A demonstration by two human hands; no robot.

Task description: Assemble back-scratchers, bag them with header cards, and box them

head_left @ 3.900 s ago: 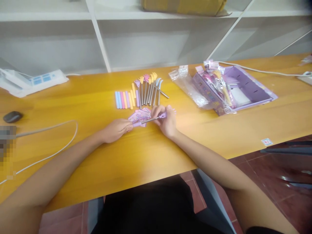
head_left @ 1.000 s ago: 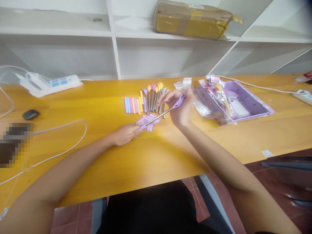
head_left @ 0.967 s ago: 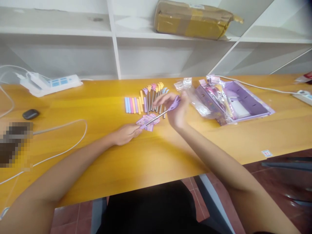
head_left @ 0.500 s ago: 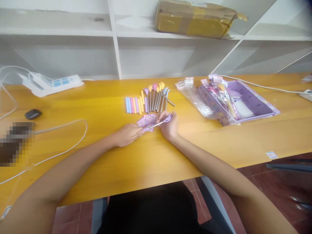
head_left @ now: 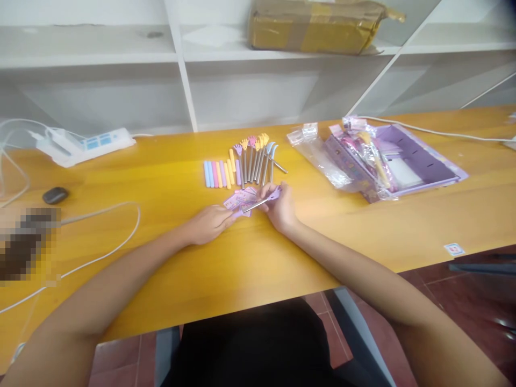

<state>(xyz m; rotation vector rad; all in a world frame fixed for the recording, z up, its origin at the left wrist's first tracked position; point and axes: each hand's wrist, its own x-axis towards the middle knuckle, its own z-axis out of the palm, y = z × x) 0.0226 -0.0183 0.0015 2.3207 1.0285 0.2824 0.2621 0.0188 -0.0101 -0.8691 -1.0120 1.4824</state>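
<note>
A metal rod with a purple hand-shaped head and a purple handle (head_left: 255, 205) is held slantwise between both hands. My left hand (head_left: 210, 223) is closed on its purple handle end. At the other end, my right hand (head_left: 281, 208) grips it by the hand-shaped head. Beneath the rod lie pink-purple printed cards (head_left: 238, 198). Just beyond them, several metal rods (head_left: 255, 165) with yellow, purple, pink and blue heads lie side by side. To their left is a row of pastel handle tubes (head_left: 217, 174).
On the right stands a purple box (head_left: 429, 156) with plastic-wrapped items, beside clear bags (head_left: 318, 161). A power strip (head_left: 97, 145), white cables and a black object (head_left: 55, 195) are at left. A taped carton (head_left: 314, 27) sits on the shelf behind.
The camera view has shifted slightly. Both hands keep their hold on the purple rod, with little visible movement.
</note>
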